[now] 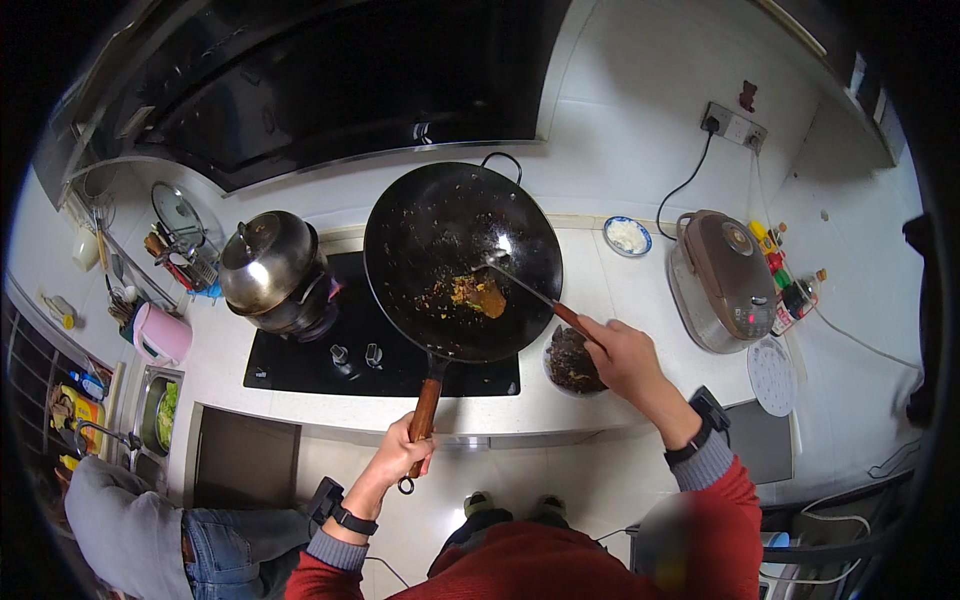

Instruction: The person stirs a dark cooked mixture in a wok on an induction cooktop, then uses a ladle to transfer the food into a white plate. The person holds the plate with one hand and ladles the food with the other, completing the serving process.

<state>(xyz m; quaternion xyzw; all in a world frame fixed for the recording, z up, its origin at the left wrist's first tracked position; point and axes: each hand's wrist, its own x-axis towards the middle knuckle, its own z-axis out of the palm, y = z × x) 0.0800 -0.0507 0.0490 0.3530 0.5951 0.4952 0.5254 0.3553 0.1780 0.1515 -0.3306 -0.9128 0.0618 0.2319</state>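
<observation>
My left hand [401, 452] grips the wooden handle [426, 409] of a large black wok [465, 195], which is held over the right part of the hob. In my right hand [624, 356] is the wooden grip of a metal spatula or ladle [517, 281]; its head rests inside the wok. Chopped yellowish and reddish bits with oily sauce [476, 294] lie low in the wok, and smaller scraps cling to its wall. Partly behind my right hand stands a bowl of dark cooked food [571, 361].
A lidded steel pot [270, 262] sits over a lit burner of the black glass hob [300, 367]. On the right are a rice cooker [724, 277] and a small dish of white paste or powder [628, 236]. Another person [127, 517] bends near the sink [154, 412] at left.
</observation>
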